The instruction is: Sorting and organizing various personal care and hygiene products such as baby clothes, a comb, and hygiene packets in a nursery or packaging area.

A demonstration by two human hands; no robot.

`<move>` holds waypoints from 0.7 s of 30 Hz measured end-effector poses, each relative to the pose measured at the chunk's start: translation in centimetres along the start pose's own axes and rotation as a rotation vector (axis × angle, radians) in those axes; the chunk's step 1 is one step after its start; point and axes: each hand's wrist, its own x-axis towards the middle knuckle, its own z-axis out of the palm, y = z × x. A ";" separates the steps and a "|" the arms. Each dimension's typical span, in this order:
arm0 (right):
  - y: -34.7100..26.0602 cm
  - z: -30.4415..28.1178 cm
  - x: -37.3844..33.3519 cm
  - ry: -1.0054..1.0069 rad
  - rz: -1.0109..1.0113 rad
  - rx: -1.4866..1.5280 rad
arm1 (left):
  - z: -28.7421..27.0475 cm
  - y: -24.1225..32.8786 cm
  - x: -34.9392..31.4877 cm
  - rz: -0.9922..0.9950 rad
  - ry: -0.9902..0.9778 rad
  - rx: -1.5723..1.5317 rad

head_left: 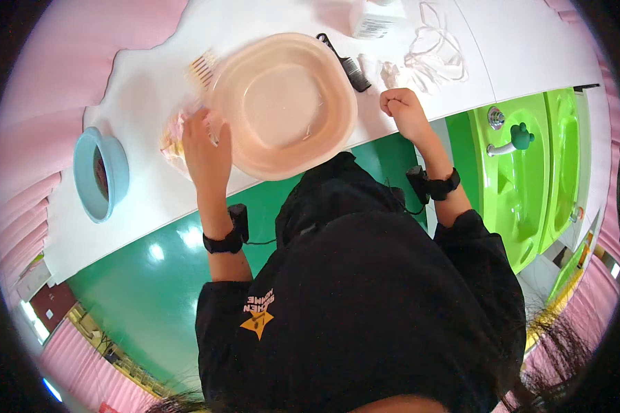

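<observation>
My left hand reaches over a soft, crumpled pink and yellow bundle on the white table, left of a peach plastic basin. Pink shows between its thumb and fingers, which are curled on the bundle; the fingertips are blurred. My right hand is a closed fist just above the table edge, right of the basin, and nothing shows in it. Just beyond that fist lies a crumpled whitish cloth. A black comb rests against the basin's right side.
A pale yellow toothed comb-like piece lies left of the basin. A light blue bowl stands at the table's left end. Clear plastic wrap and a white box are at the far right. Beside the table is a green sink with a tap.
</observation>
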 end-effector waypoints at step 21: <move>-2.7 2.9 9.4 0.216 -0.399 -0.778 | -0.8 -3.8 -8.0 -0.669 -0.058 -0.668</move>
